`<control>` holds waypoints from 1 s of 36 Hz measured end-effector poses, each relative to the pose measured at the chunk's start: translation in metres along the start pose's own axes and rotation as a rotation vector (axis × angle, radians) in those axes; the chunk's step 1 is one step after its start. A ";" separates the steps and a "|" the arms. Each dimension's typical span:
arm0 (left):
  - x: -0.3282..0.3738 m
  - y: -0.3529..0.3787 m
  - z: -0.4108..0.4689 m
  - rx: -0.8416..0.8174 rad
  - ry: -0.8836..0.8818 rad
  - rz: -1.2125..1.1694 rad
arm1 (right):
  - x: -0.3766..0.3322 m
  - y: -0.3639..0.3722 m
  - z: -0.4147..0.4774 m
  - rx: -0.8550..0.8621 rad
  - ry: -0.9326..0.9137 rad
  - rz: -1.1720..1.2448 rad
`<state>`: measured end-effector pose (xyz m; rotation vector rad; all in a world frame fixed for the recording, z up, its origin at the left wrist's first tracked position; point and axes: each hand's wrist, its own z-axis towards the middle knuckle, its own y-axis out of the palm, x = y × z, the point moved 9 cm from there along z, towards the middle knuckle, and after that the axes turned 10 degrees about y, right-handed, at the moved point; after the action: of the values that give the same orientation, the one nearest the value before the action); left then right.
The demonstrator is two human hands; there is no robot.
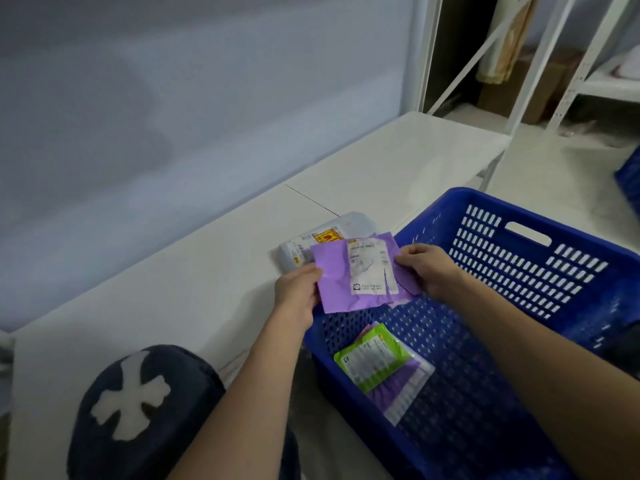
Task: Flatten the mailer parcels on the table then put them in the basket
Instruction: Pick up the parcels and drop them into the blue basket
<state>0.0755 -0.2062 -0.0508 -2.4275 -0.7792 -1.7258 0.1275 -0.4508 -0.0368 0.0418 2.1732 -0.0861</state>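
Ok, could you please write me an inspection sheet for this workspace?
Surface: white table, seam across it.
Job's things: purple mailer held over the edge of the blue basket; grey mailer on the table behind; green mailer atop a second purple mailer inside the basket.
Clutter: dark fabric with a white cross, lower left.
Grippers: left hand and right hand pinch the purple mailer's opposite edges.
Cables: nothing seen.
Surroundings: white shelving, cardboard box, pale wall.

Plain blue-grey wall [173, 98] at the back, in dim light. Long white table [398, 157] right against it, with a thin seam across. White metal shelves [609, 86] off to the right on a pale floor [554, 181]. Brown cardboard box [550, 86] and yellowish curtain [509, 39] behind.
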 end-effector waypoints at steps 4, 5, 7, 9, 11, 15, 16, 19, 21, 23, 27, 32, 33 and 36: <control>-0.015 0.021 -0.012 -0.052 -0.003 0.040 | 0.016 -0.030 0.002 0.016 0.023 0.027; -0.018 0.024 -0.014 -0.063 -0.007 0.050 | 0.021 -0.035 0.003 0.026 0.032 0.036; -0.028 0.033 -0.016 -0.080 -0.027 0.069 | 0.031 -0.047 0.007 0.037 0.057 0.051; -0.038 0.038 -0.017 -0.085 -0.059 0.075 | 0.041 -0.054 0.011 0.049 0.087 0.072; -0.050 0.042 -0.016 -0.084 -0.092 0.098 | 0.050 -0.062 0.017 0.067 0.108 0.096; -0.073 0.043 -0.016 -0.061 -0.178 0.097 | 0.057 -0.070 0.023 0.138 0.096 0.038; -0.083 0.044 -0.015 -0.050 -0.210 0.083 | 0.062 -0.074 0.028 0.152 0.100 0.016; -0.107 0.045 -0.014 -0.026 -0.288 0.080 | 0.074 -0.081 0.041 0.186 0.109 -0.068; -0.124 0.042 -0.015 -0.001 -0.338 0.081 | 0.083 -0.084 0.047 0.212 0.131 -0.107; -0.142 0.043 -0.014 0.027 -0.376 0.097 | 0.096 -0.088 0.058 0.239 0.157 -0.119; -0.170 0.047 -0.018 0.084 -0.437 0.090 | 0.117 -0.087 0.073 0.254 0.219 -0.107; -0.208 0.038 -0.014 0.209 -0.481 0.080 | 0.134 -0.077 0.095 0.237 0.256 -0.126; -0.213 0.034 -0.012 0.248 -0.481 0.098 | 0.139 -0.074 0.102 0.230 0.262 -0.125; -0.231 0.028 -0.011 0.308 -0.475 0.148 | 0.154 -0.067 0.114 0.218 0.278 -0.148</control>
<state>0.0223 -0.3183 -0.2475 -2.6110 -0.8042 -0.9035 0.1292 -0.5270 -0.2252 0.0178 2.4340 -0.4234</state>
